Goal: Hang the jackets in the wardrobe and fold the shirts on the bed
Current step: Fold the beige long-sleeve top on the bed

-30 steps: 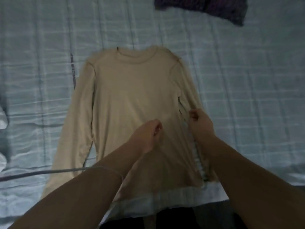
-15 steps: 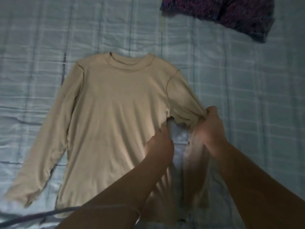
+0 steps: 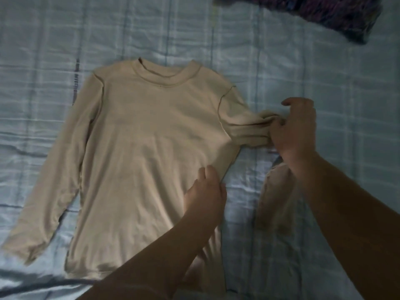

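A beige long-sleeved shirt lies flat on the bed, collar away from me. My right hand grips its right sleeve near the elbow and holds it out to the right; the rest of that sleeve hangs down under my forearm. My left hand rests with fingers down on the shirt's right side edge. The left sleeve lies straight along the body.
The bed has a pale blue checked cover. A dark purple garment lies at the far right. A dark cord crosses the cover at the lower left, near the shirt's hem.
My right hand has pulled the right sleeve out from the shirt's body and away to the right. My left hand stayed on the shirt's right edge. The camera shifted, so the shirt appears further down.
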Available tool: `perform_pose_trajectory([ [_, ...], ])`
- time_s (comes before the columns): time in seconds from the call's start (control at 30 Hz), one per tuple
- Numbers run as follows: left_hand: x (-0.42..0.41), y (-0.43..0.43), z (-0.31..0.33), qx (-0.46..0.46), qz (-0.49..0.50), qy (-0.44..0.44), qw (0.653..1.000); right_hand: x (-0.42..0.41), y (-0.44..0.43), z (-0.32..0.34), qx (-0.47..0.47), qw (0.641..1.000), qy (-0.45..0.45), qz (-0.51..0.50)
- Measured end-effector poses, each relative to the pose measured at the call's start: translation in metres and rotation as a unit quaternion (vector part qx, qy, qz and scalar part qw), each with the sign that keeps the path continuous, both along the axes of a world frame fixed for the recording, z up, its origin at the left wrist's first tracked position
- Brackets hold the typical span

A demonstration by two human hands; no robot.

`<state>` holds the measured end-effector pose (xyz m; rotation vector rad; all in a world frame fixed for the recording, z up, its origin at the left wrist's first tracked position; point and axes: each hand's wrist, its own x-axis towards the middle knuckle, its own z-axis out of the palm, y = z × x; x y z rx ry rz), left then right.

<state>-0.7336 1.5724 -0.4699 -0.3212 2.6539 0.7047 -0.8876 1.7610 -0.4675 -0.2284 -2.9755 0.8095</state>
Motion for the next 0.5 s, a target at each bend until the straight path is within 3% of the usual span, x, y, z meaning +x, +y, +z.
perform_pose_trajectory([
  [0.07,0.014,0.003,0.006,0.031,0.001,-0.028,0.999,0.028,-0.018,0.006,-0.080,0.995,0.063,0.018],
  [0.13,0.030,0.005,0.010,0.050,-0.020,-0.094,0.994,0.059,-0.037,0.005,-0.056,0.995,-0.079,0.019],
  [0.2,0.041,0.006,0.011,0.040,-0.037,-0.149,0.987,0.084,-0.048,-0.007,-0.001,0.965,-0.261,0.011],
  [0.23,0.045,0.007,0.011,0.032,-0.041,-0.168,0.984,0.090,-0.050,-0.009,-0.009,0.951,-0.309,0.017],
  [0.3,0.048,0.008,0.008,0.025,-0.037,-0.181,0.982,0.092,-0.052,-0.007,-0.027,0.944,-0.328,0.036],
  [0.4,0.047,0.008,0.002,0.022,-0.021,-0.172,0.985,0.079,-0.066,-0.014,0.044,0.960,-0.231,0.150],
  [0.43,0.046,0.008,0.001,0.021,-0.016,-0.171,0.985,0.072,-0.070,-0.014,0.054,0.956,-0.240,0.162],
  [0.5,0.049,0.009,0.002,0.023,-0.006,-0.172,0.985,0.062,-0.075,-0.016,-0.004,0.954,-0.279,0.106],
])
